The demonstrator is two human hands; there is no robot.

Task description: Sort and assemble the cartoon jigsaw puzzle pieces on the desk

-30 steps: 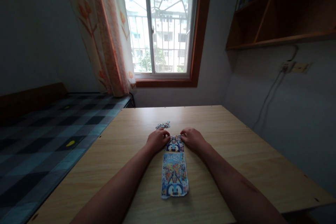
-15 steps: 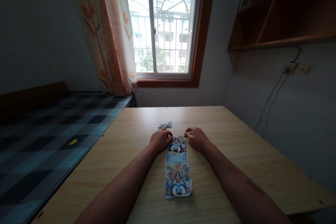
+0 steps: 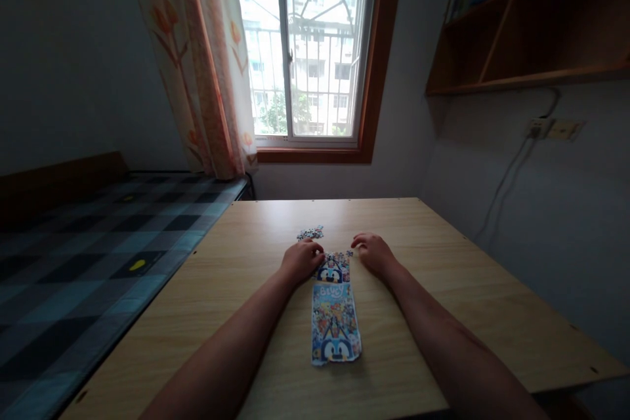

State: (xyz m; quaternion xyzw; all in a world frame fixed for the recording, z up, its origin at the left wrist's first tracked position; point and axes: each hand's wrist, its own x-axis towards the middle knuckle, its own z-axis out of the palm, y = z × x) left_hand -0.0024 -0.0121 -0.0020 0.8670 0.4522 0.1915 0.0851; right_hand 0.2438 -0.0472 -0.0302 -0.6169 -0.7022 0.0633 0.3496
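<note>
A partly assembled jigsaw puzzle (image 3: 333,272) lies on the table, with a blue dog's face along its near edge and an uneven far edge. My left hand (image 3: 302,258) is at its left side, fingers curled against the puzzle and covering part of that edge. A loose puzzle piece (image 3: 349,253) sits by the puzzle's far right corner. Just right of that piece, my right hand (image 3: 375,253) is open, its bent fingers apart and holding nothing. Directly below the puzzle lies a printed picture sheet (image 3: 335,323) with matching artwork and a torn-looking near edge.
Beyond my left hand is a small pile of loose puzzle pieces (image 3: 310,233). The wooden table (image 3: 418,315) reaches toward the window (image 3: 315,46). A bed with a checked cover (image 3: 98,256) stands to the left. Wall shelves (image 3: 531,33) hang at the right.
My right hand has moved slightly up and right, its fingers coming away from the small piece at the puzzle's corner. The left hand stays in place.
</note>
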